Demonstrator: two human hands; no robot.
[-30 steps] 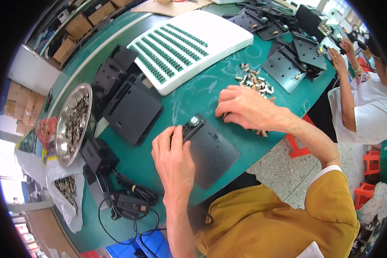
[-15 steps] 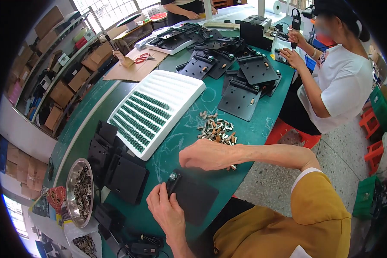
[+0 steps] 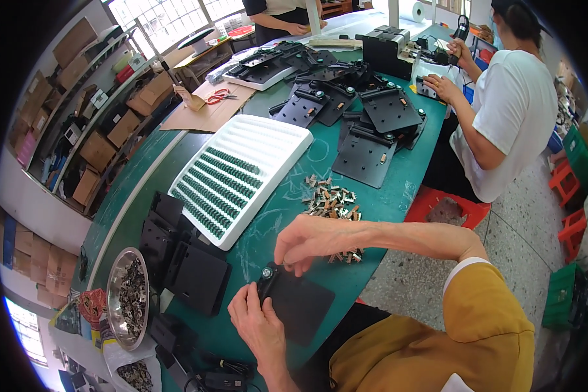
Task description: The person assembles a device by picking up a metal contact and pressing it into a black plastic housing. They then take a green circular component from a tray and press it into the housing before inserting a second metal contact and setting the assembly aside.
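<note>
1. Steadying a flat, matte black rectangular plate [image 3: 304, 308] on the green-topped workbench [image 3: 385, 205]: left hand [image 3: 259, 326] sits at its left edge, over a black cylinder with a shiny round end [image 3: 264, 286].
2. Left grip: narrow, fingers on one side of the cylinder and thumb on the other, as far as shows; the hand hides the lower part.
3. Right hand [image 3: 315, 236]: arched at the plate's far edge, near the shiny end, fingertips close together. Whether something small is pinched there, or the plate is touched, cannot tell.
4. Step in hand, judged: fine fingertip work at the plate's far corner, left hand bracing. Next move seems to call for a steady left hold and careful right fingertips beside the cylinder.
5. Plate location: flat on the bench, close in front of the person, nearer than the loose pile of small silver-and-brown metal parts [image 3: 333, 201]; right forearm crosses over that pile.
6. Direction: cylinder's long axis follows the plate's left edge, shiny end pointing away from the person, slightly right. Plate's own long axis: unsure, hand covers part, lens bends edges.
7. Around: white plastic tray with rows of dark green parts [image 3: 277, 145] beyond; stacked black boxy housings [image 3: 199, 279] left of the left hand; round steel bowl of small metal parts [image 3: 115, 304] farther left.
</note>
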